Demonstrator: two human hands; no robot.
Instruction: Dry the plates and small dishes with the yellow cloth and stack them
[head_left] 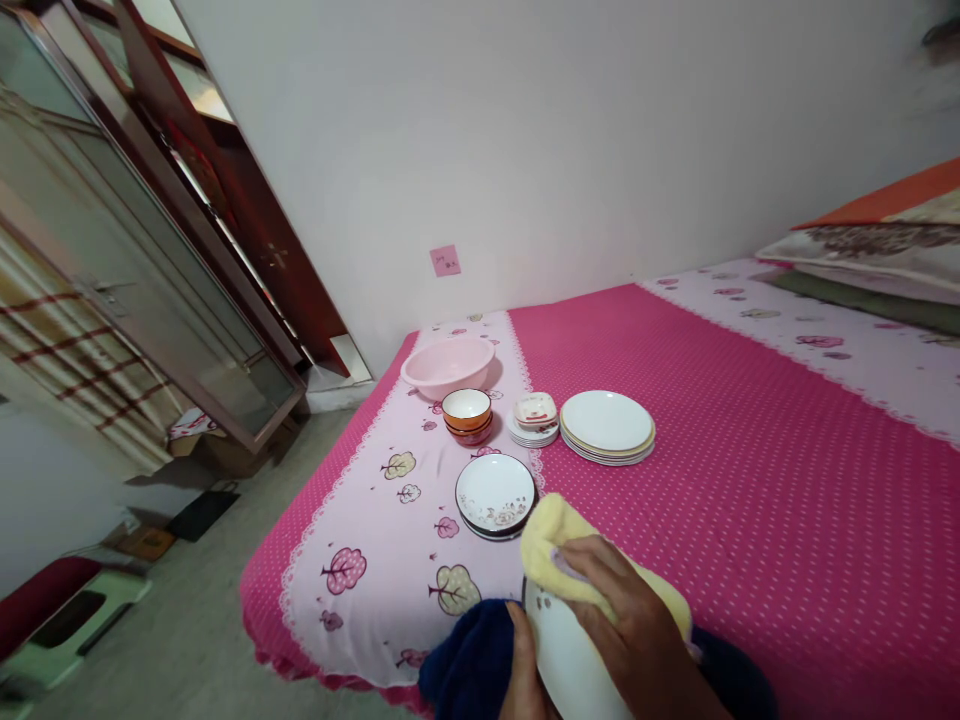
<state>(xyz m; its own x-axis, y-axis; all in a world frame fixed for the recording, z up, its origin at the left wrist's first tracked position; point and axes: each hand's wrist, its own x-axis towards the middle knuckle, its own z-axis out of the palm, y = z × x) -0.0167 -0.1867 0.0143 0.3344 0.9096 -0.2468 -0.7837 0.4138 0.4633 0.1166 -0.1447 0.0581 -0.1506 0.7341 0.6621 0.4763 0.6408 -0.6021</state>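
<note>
- A white, round plate [574, 660] with a dark rim and small brown marks is at the bottom of the view, near the pink patterned bed [345, 500]; whether it rests on anything is hidden.
- The left grip [523, 665] holds the plate by its near-left rim, thumb along the edge; the fingers behind are out of sight.
- The right grip [630, 610] has a soft, yellow, fluffy cloth [551, 520] bunched under its fingers, laid against the plate's upper right side.
- The plate looks like glazed ceramic: stiff, moderately heavy, smooth enough to slip and likely to chip if knocked. The rim, with fingers supporting the underside, seems the surest hold.
- The cloth should be light and limp, giving way anywhere it is pinched.
- Being round, the plate has no true long axis. It appears tilted, its white face turned up towards the wearer; the visible part runs from upper left to lower right.
- A stack of dark-rimmed, flower-patterned plates [495, 493] lies just beyond.
</note>
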